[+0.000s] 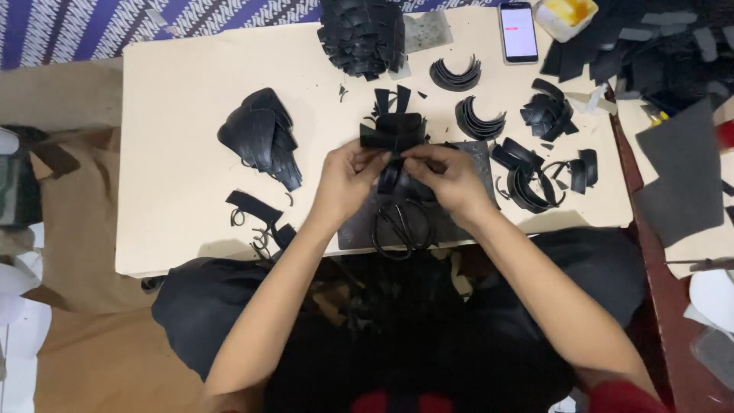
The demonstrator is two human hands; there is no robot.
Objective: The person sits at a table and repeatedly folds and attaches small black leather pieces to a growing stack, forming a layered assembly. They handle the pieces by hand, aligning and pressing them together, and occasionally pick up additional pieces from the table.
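Hands meet over the table — left hand and right hand pinch one black strip; its lower end is hidden behind fingers.

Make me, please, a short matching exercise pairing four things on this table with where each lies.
Things:
1. phone
2. scissors
3. yellow tub
4. black strip

Places:
A. near table edge, below the hands
B. far right corner
C. pinched between left hand and right hand
D. far edge, left of the tub

Pairs: 1-D, 2-A, 3-B, 4-C
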